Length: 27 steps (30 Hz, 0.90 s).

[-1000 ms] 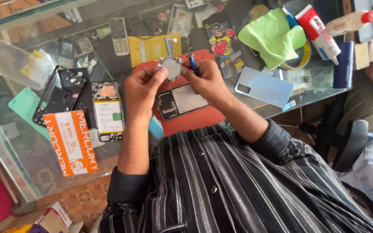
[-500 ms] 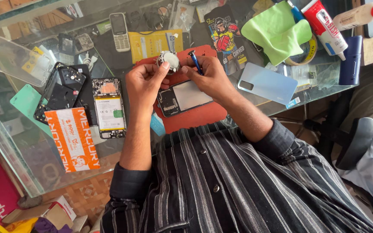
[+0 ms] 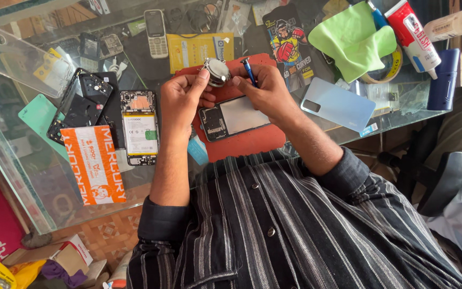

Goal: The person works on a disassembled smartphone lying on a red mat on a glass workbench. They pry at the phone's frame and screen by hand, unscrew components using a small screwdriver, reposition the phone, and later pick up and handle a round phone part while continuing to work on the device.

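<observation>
My left hand (image 3: 183,99) pinches a small round silvery part (image 3: 217,71) between thumb and fingers. My right hand (image 3: 267,93) grips a thin blue tool (image 3: 249,71), its fingertips close to the round part. Both hands hover over a red work mat (image 3: 247,142) on the glass counter. Under them on the mat lies an opened phone (image 3: 231,118) with its back off and its inner frame showing.
Left of the mat lie a second opened phone with its battery exposed (image 3: 139,127), a black phone frame (image 3: 81,104) and an orange packet (image 3: 93,163). A pale blue back cover (image 3: 338,107), a green cloth (image 3: 351,40), a glue tube (image 3: 413,35) and a keypad phone (image 3: 157,33) lie around.
My hands have stayed together over the mat, still holding the round part and the blue tool. The view has shifted slightly.
</observation>
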### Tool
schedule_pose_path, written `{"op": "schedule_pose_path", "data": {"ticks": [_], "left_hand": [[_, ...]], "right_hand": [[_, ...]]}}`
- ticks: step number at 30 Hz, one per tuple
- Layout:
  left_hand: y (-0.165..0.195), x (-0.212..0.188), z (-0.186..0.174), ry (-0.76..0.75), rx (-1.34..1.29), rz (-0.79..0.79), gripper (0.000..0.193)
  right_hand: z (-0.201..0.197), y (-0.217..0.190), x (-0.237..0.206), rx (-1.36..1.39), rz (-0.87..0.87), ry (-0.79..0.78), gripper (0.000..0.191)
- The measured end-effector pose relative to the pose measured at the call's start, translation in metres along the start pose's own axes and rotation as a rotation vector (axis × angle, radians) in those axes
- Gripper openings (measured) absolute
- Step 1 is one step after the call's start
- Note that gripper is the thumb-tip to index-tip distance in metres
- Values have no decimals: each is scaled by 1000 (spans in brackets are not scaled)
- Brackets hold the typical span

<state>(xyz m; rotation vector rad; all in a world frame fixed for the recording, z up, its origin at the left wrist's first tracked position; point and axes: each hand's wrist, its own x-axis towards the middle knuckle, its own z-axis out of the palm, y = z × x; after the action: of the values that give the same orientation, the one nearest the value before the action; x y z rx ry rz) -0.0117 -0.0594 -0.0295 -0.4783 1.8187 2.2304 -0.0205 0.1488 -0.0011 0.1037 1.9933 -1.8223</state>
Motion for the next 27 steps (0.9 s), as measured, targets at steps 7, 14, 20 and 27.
{"op": "schedule_pose_path", "data": {"ticks": [7,14,20,27], "left_hand": [[-2,0,-5,-93,-60,11,28],[0,-4,-2,-56,-80,27,22],[6,-7,3,153,192,251,17],[27,4,4,221,639,736,19]], "right_hand": [[-1,6,5,24,-36,-1,23],[1,6,11,-204,-205,135,22],[-13,-10,21,-309,-261,259,21],[-29,-11,14,-317,-232,289,22]]}}
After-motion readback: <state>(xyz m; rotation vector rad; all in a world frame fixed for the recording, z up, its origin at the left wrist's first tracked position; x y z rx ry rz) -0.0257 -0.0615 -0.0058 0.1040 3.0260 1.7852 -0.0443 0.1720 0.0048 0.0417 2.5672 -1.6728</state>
